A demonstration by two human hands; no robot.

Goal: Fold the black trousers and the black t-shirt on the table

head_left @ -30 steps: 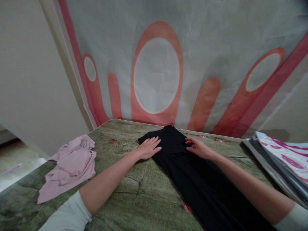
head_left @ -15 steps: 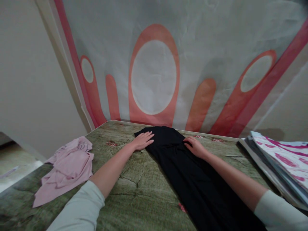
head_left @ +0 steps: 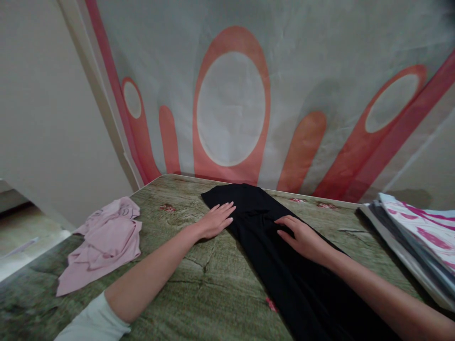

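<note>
A long black garment [head_left: 263,241] lies across the table from its far edge down to the bottom of the view; its exact kind cannot be told. Flat on the garment's left edge rests my left hand [head_left: 215,221], fingers stretched out towards the right. My right hand [head_left: 300,236] is over the garment's right part, fingers extended and thumb apart, with the fingertips beside some wrinkles in the cloth. Neither hand grips the fabric.
A crumpled pink garment [head_left: 103,244] lies on the left of the wood-patterned table [head_left: 192,284]. At the right stands a stack of folded cloths [head_left: 415,237], a white and magenta one on top. A wall hanging [head_left: 231,109] with orange shapes rises behind the table.
Both hands have slid nearer to me along the black garment, the right one more. The right thumb and fingers are further apart. The whole view has shifted slightly.
</note>
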